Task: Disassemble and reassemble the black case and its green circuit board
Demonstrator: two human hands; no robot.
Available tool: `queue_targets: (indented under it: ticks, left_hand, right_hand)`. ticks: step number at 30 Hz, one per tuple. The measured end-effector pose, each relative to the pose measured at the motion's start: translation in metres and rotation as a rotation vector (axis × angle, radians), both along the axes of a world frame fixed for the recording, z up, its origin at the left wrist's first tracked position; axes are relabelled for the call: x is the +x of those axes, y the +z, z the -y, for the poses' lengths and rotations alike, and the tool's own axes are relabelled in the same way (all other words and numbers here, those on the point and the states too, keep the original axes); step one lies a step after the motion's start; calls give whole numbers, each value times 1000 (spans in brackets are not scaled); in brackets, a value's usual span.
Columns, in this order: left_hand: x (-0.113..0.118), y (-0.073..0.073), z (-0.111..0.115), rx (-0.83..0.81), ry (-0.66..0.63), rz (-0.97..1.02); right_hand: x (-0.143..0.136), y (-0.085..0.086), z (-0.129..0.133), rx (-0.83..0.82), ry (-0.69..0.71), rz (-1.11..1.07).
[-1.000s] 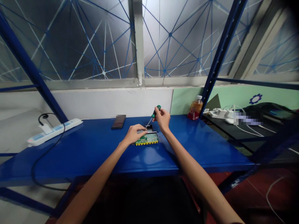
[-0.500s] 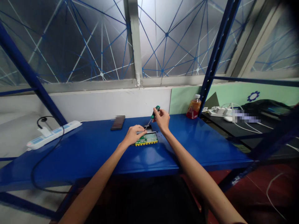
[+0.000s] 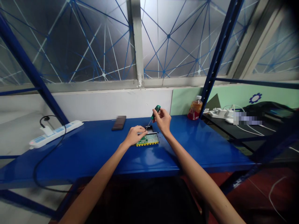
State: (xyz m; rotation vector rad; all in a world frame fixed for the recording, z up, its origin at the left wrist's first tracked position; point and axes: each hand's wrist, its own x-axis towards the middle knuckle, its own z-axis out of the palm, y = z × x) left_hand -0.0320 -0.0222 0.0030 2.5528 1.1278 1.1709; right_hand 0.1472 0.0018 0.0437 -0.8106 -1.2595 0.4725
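My right hand is closed around the green handle of a screwdriver, held at a slant above the blue table. Its thin shaft runs down and left to the fingertips of my left hand. There the thumb and fingers are drawn together at the upper edge of a green circuit board with a row of yellow terminals along its near side. Whether they pinch the shaft's tip or a small part is hidden. Just behind the board lies a dark, frame-like piece, partly covered by my left hand.
A dark phone-like slab lies to the left at the back. A white power strip with a black cable sits at the left edge of the blue table. A drink bottle stands at the back right, beside a blue upright.
The whole view has shifted slightly. Both hands keep nearly the same pose at the board, with the screwdriver still slanting to the left fingertips.
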Motion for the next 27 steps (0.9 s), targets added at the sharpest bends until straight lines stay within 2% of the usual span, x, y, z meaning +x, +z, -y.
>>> queue_targets:
  ticks: [13, 27]
  left_hand:
    - [-1, 0, -2, -31, -1, 28]
    - [-1, 2, 0, -38, 28, -12]
  right_hand:
    - [1, 4, 8, 40, -2, 2]
    - [0, 1, 8, 43, -13, 52]
